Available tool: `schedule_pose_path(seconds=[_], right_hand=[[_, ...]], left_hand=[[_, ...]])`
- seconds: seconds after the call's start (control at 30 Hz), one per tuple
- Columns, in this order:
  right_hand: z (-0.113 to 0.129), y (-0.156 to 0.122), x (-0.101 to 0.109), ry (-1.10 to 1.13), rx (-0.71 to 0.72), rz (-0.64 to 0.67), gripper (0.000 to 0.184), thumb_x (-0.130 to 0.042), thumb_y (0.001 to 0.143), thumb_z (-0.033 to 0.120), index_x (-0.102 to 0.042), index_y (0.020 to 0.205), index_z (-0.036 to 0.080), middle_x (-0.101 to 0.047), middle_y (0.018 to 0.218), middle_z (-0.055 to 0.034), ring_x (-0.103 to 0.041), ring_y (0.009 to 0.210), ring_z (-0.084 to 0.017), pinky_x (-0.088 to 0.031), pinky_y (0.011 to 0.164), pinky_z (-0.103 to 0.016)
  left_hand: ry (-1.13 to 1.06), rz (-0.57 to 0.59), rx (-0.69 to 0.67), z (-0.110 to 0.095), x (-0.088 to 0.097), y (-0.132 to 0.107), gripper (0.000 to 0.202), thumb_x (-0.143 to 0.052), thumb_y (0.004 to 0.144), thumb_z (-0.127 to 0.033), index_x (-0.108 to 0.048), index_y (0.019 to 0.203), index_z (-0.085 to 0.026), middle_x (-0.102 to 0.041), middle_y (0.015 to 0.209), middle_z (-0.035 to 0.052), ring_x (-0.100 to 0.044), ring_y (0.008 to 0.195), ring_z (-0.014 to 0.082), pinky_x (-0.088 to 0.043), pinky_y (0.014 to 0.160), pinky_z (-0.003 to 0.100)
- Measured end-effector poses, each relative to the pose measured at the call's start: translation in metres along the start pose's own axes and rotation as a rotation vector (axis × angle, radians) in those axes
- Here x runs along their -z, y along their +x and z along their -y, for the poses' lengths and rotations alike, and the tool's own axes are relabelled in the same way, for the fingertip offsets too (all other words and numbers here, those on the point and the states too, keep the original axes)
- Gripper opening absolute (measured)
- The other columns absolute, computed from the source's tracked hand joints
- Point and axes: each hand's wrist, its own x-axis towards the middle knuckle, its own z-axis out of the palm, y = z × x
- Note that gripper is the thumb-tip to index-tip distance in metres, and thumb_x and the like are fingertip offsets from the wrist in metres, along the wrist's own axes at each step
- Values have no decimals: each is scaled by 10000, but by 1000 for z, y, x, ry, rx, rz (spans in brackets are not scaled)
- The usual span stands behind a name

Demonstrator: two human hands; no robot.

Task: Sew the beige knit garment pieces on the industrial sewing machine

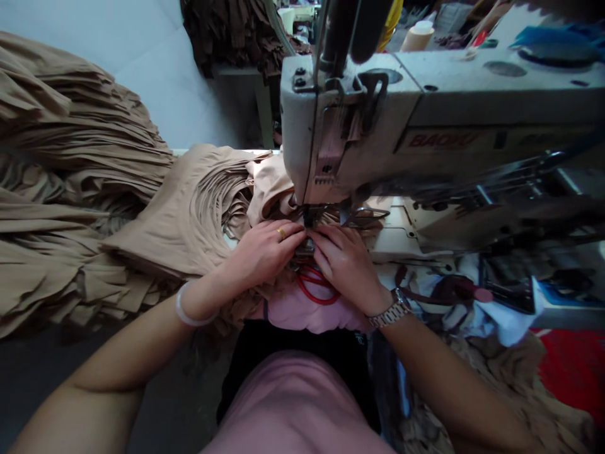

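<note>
At the presser foot [308,217] of a white sewing machine [350,126], my two hands meet fingertip to fingertip. My left hand [267,249], with a gold ring, has its fingers pressed together and down on tan fabric [271,186], which bunches behind them. My right hand [345,258] is closed from the other side, thumb tucked in by the needle; more tan fabric shows just beyond it. The edge under the fingertips is hidden. Below the foot, red loops [319,290] hang between my wrists, over pink cloth at my lap.
A thick stack of tan cut pieces [170,221] lies left of the machine, beside larger heaps [80,139]. Dark brown fabric [231,34] is piled at the back. A thread cone [418,36] stands behind the machine. White cloth [505,318] and red fabric [571,366] lie at right.
</note>
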Motion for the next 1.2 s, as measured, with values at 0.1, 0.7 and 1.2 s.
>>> schedule_pose_path(seconds=[0.1,0.7,1.2], right_hand=[[-5,3,-2,48,-20,-2,329,-478,974,199,-643,1255,153,-676,1214,-114,-597,1126,-247,-493,963,-425],[-10,6,7,-144,97,116,390,-437,943,83,-639,1274,129,-658,1254,-143,-595,1158,-267,-517,938,-414],[-53,0,19,-123,85,99,352,-468,941,155,-633,1250,117,-672,1237,-152,-577,1195,-279,-467,996,-462]], left_hand=[[-3,13,22,3,-1,3,304,-497,987,-155,-623,1259,-107,-660,1253,142,-650,1126,250,-549,946,395],[-7,-55,-13,11,-7,1,326,-488,983,-119,-636,1273,-129,-673,1264,112,-660,1128,238,-556,941,381],[-332,-346,410,81,11,12,199,-518,1000,-252,-615,1115,-122,-661,1060,82,-610,941,137,-508,830,267]])
